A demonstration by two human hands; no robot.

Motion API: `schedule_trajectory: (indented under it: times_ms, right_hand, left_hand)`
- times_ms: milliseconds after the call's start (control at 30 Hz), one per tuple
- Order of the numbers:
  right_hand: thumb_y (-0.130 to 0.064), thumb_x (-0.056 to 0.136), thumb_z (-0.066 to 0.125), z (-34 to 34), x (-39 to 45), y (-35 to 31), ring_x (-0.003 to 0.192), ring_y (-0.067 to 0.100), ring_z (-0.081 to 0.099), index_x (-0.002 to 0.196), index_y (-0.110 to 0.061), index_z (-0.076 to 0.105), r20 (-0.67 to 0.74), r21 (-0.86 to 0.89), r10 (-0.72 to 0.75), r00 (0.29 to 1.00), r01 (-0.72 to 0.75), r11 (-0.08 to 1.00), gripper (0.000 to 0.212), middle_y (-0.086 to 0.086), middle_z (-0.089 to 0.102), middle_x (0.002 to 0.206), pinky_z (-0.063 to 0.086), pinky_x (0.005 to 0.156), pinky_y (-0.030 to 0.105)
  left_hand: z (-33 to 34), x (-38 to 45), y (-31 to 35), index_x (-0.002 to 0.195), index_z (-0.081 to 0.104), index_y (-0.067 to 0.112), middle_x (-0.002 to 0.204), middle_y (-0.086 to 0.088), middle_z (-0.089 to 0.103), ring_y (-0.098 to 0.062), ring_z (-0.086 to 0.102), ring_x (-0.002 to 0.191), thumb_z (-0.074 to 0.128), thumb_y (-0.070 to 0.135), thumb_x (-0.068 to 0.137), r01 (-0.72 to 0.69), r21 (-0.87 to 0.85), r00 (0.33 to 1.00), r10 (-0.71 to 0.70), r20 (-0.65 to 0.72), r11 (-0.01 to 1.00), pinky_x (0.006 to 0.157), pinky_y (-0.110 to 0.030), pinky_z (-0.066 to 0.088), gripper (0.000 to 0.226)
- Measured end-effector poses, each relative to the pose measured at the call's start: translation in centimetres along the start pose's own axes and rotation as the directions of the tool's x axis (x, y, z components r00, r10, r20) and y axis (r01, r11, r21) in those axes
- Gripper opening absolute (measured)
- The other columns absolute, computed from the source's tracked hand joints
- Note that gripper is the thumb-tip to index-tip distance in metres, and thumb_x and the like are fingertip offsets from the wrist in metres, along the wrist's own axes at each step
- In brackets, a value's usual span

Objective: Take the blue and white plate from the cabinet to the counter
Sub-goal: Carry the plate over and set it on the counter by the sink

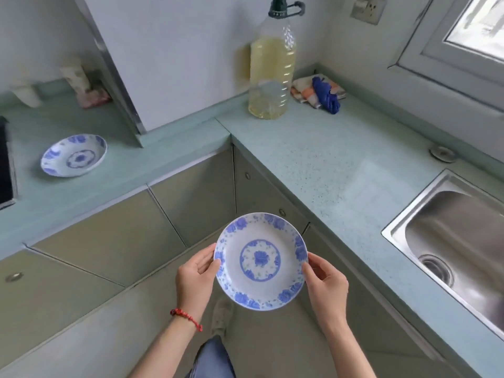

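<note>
- Far left of the steel sink, a second round blue and white floral plate (74,155) sits flat on the pale green speckled stone counter (313,165), glossy glaze, shallow rim.
- Behind it, further from the sink, some pale containers (76,77) stand against the wall, too blurred to identify.
- Below the counter run smooth grey-green cabinet doors (109,236) with small round metal pulls.
- Here's the left hand (195,274), a red beaded bracelet (186,317) at the wrist, fingers curled and thumb over the rim, gripping the left edge of the plate.
- And the one that matters: the round blue and white floral ceramic plate (260,261), held level in the air in front of the cabinets, left of the sink and off the counter.
- The right hand (326,285) mirrors it, half closed, thumb on top of the right rim and fingers beneath.
- Back in the corner, left of the sink, a tall clear plastic bottle of yellow oil (271,69) with a dark cap stands upright on the counter.
- Just beside the bottle, toward the sink side, lies a crumpled orange and white cloth (305,91) with a blue bundle on it.
- Far right, the brushed stainless steel sink (450,236) is set into the counter, round drain showing.
</note>
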State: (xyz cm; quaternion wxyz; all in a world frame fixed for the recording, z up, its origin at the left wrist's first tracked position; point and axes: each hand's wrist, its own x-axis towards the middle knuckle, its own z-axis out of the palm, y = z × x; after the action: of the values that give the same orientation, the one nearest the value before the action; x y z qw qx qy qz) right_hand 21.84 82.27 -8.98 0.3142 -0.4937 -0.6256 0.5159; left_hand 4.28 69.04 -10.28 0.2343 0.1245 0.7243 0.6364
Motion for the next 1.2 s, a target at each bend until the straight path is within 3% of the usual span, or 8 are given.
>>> schedule_trajectory:
  times_ms: [167,267,500,733,867,967,1067,1200]
  right_hand:
    - [-0.015,0.082,0.065,4.1,6.0,-1.0,0.072,-0.005,0.063,0.094,-0.021,0.070,-0.071,0.007,0.020,0.997,-0.020,1.000,0.015,-0.016,0.070,0.079,0.051,0.062,0.011]
    - [-0.013,0.082,0.065,6.4,9.1,-1.8,0.066,-0.008,0.062,0.096,-0.018,0.070,-0.130,0.034,0.041,0.991,-0.037,0.999,0.016,-0.017,0.067,0.075,0.047,0.054,0.005]
    - [-0.009,0.081,0.065,8.7,14.3,-3.4,0.072,-0.011,0.062,0.097,-0.018,0.070,-0.234,0.019,0.065,0.970,-0.062,0.998,0.019,-0.022,0.066,0.078,0.047,0.059,0.004]
    - [-0.009,0.080,0.067,6.9,18.7,-2.5,0.069,-0.017,0.059,0.101,-0.007,0.068,-0.338,-0.011,0.094,0.936,-0.103,0.995,0.021,-0.022,0.062,0.076,0.045,0.058,0.001]
    - [-0.011,0.080,0.067,4.2,20.9,-1.6,0.067,-0.017,0.059,0.100,-0.009,0.068,-0.399,-0.017,0.108,0.911,-0.125,0.992,0.020,-0.024,0.060,0.075,0.049,0.061,0.010]
    - [-0.010,0.080,0.066,2.0,22.2,-0.7,0.069,-0.016,0.059,0.100,-0.009,0.068,-0.468,0.008,0.138,0.873,-0.152,0.988,0.020,-0.023,0.061,0.076,0.048,0.060,0.007]
    - [-0.009,0.080,0.066,0.0,23.3,-0.1,0.069,-0.008,0.062,0.100,-0.009,0.068,-0.514,0.025,0.161,0.843,-0.173,0.985,0.020,-0.020,0.063,0.076,0.050,0.065,0.014]
    - [-0.007,0.080,0.066,-1.8,24.6,0.8,0.067,-0.012,0.061,0.097,-0.008,0.069,-0.567,0.069,0.207,0.798,-0.204,0.976,0.018,-0.019,0.064,0.074,0.045,0.058,0.002]
  left_hand:
    - [1.5,7.8,1.4,0.102,0.066,0.016,0.091,0.013,0.068,0.008,0.064,0.083,0.058,-0.013,0.077,-0.040,0.007,0.999,0.039,0.034,0.999,0.066,-0.004,0.048,0.038]
    - [2.1,12.7,2.5,0.101,0.067,0.015,0.092,0.012,0.068,0.007,0.065,0.085,0.059,-0.012,0.077,-0.041,0.023,0.995,0.039,0.089,0.999,0.068,-0.005,0.048,0.037]
    - [4.8,20.9,4.5,0.105,0.066,0.016,0.096,0.013,0.068,0.005,0.063,0.091,0.062,-0.004,0.079,-0.045,0.090,0.971,0.022,0.236,0.995,0.073,-0.007,0.050,0.033]
    - [10.8,24.8,5.1,0.106,0.066,0.011,0.098,0.005,0.068,0.009,0.063,0.087,0.064,-0.004,0.078,-0.055,0.143,0.944,0.005,0.329,0.988,0.072,-0.004,0.048,0.032]
    - [15.8,25.9,5.1,0.107,0.065,0.010,0.099,0.006,0.066,0.014,0.061,0.083,0.063,-0.005,0.078,-0.079,0.167,0.919,0.007,0.394,0.983,0.069,-0.002,0.047,0.033]
    - [19.6,26.2,5.4,0.108,0.064,0.009,0.098,0.006,0.066,0.016,0.060,0.082,0.064,-0.005,0.078,-0.098,0.203,0.886,-0.007,0.463,0.974,0.068,-0.002,0.047,0.033]
    - [23.0,26.5,5.3,0.109,0.064,0.010,0.100,0.005,0.066,0.012,0.062,0.081,0.064,-0.004,0.078,-0.103,0.228,0.857,-0.030,0.514,0.968,0.067,-0.001,0.047,0.034]
    - [26.4,26.6,5.2,0.112,0.062,0.011,0.104,0.004,0.065,0.008,0.058,0.088,0.064,-0.001,0.079,-0.102,0.266,0.823,-0.069,0.563,0.959,0.077,-0.011,0.049,0.035]
